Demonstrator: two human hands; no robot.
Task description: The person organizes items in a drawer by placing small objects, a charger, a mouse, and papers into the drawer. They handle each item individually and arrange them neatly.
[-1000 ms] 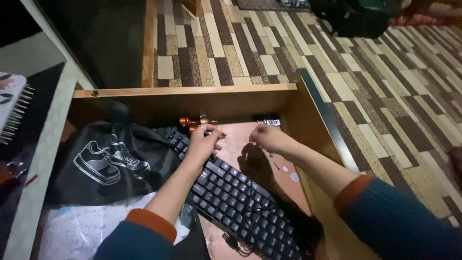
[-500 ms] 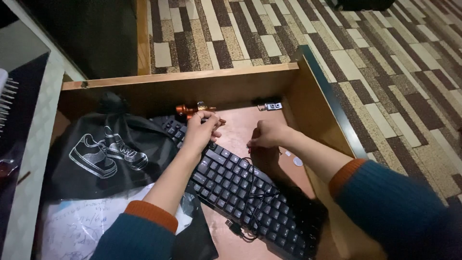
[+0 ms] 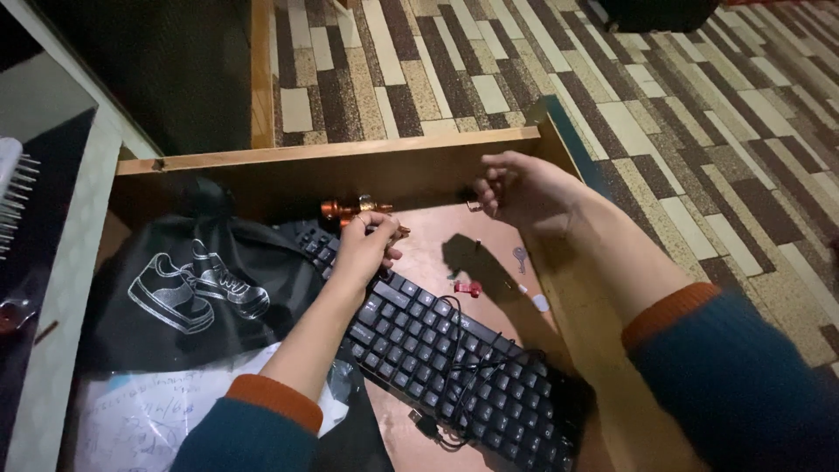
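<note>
Black keyboard [image 3: 454, 367] under left hand [image 3: 367, 249], shoe-print bag [image 3: 192, 288] beside

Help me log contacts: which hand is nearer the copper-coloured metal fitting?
Left. The left hand rests just beside the copper-coloured metal fitting; the right hand hovers farther right.

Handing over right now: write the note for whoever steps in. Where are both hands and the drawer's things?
Left hand: resting on the far end of the black keyboard, holding nothing visible.
Right hand: raised above the open wooden drawer, fingers curled; whether it holds something I cannot tell.
In the drawer: copper-coloured fitting by the back wall, black shoe-print bag on the left, small key and red clip on the drawer floor.
</note>
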